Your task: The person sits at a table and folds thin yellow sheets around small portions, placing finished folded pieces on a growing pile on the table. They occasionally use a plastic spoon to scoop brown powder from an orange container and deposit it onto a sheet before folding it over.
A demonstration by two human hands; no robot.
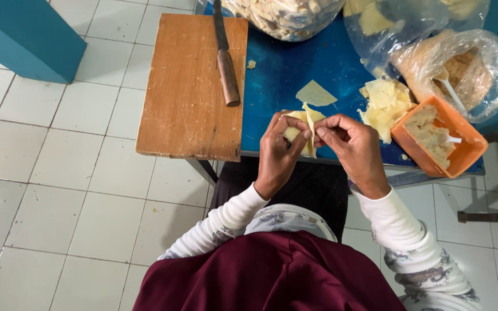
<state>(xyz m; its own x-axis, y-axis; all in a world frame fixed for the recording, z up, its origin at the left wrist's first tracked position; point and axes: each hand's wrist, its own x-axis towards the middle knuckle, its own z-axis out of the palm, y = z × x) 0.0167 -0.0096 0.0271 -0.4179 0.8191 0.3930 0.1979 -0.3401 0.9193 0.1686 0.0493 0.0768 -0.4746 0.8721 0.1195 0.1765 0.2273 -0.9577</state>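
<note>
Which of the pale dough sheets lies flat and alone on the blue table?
The single sheet just beyond the hands. The others sit heaped in a pile beside the orange tub, or folded between both hands' fingers.

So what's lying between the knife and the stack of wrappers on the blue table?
In the head view, one loose flat wrapper lies on the blue table between the knife and the stack of wrappers.

White ribbed sleeves [234,216], maroon headscarf [266,273]

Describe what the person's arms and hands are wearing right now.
Both the left hand and the right hand are bare: no gloves, no visible rings. Each arm has a white ribbed sleeve ending at the wrist, under a looser pale patterned sleeve further up.
</note>
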